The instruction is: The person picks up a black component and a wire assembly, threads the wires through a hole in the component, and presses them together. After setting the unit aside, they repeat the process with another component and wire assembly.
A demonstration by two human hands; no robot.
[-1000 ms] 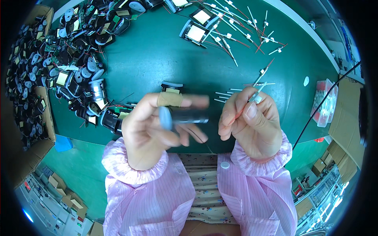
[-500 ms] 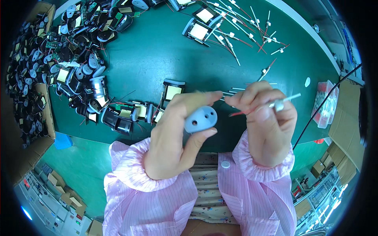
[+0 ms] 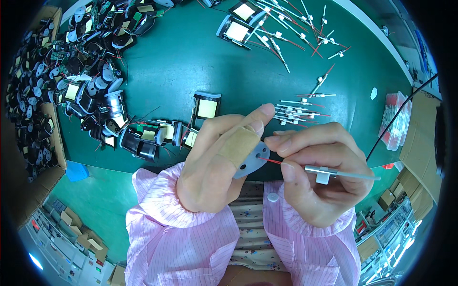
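Observation:
My left hand [image 3: 210, 164] is closed round a part with a grey oval end cap [image 3: 253, 164] that has several round holes. The rest of that part is hidden by the palm. A tan strip [image 3: 241, 145] lies across a finger of this hand. In my right hand [image 3: 329, 176], thumb and fingers pinch a thin rod [image 3: 350, 175] with a small white block and a red wire [image 3: 272, 161]. The wire's thin end meets the cap at one of its holes; whether it has entered cannot be made out.
Similar rods [image 3: 296, 112] lie just beyond my hands, and more are scattered far right. Black housings with pale pads [image 3: 207, 108] stand on the green table [image 3: 162, 71]. A heap of them [image 3: 95, 86] fills the left, beside a cardboard box [image 3: 52, 138]. A clear bin [image 3: 395, 121] sits right.
My right hand has turned and come lower, bringing the red wire to the grey cap. The left hand has rolled, so the cap tilts towards the right hand. The rods behind are now uncovered.

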